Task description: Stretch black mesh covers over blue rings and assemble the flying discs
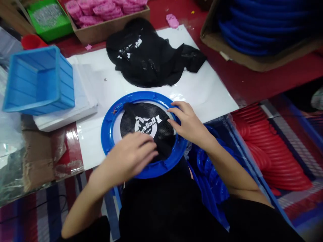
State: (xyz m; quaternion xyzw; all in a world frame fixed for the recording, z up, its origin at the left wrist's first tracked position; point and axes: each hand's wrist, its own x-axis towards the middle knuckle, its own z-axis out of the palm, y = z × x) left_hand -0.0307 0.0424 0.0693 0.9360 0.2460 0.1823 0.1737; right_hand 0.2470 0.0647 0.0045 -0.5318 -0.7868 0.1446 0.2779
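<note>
A blue plastic ring (pixel 107 126) lies on the white board close to my body. Inside it sits a round black mesh fabric (pixel 161 131) with a white printed logo, folded in places. My left hand (pixel 128 156) reaches over the near left of the ring, fingers loosely stretched above the mesh and slightly blurred; its thumb is hidden. At the right rim is my right hand (pixel 188 122), thumb and fingers apart, fingertips by the edge of the mesh. Thin reddish wires (pixel 117 109) show on the ring's upper left. Beyond the ring lie more black mesh pieces (pixel 148 57) in a loose pile.
A blue bin (pixel 64 80) stands at left on white sheets. Behind are a carton (pixel 108 27) of pink pieces and a green tray (pixel 58 28) of small metal parts. Blue rings (pixel 252 30) fill a box at right; red rings (pixel 272 151) lie lower right.
</note>
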